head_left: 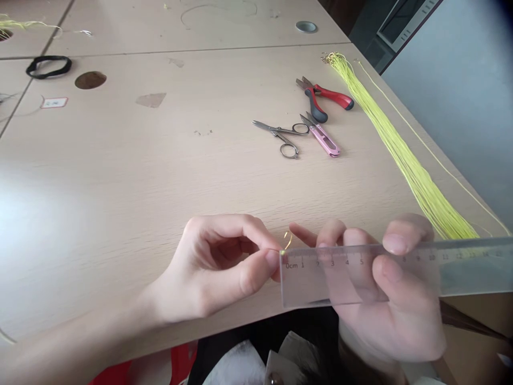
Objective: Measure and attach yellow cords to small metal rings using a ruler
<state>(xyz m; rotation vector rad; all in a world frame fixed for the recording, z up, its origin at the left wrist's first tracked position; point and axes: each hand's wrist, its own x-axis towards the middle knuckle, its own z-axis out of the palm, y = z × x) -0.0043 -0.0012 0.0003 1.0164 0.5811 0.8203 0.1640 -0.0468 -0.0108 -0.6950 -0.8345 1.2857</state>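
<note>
Partly hidden: right hand (pixel 393 326) behind clear ruler (pixel 473 267)

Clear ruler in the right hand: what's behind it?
Fingers of the right hand show through the clear ruler, blurred, over the table; anything behind those fingers is hidden.

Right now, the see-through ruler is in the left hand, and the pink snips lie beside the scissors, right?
Not quite. The head view shows the clear plastic ruler held in the right hand, not the left. The left hand pinches a short yellow thread. The pink thread snips do lie beside the scissors.
</note>
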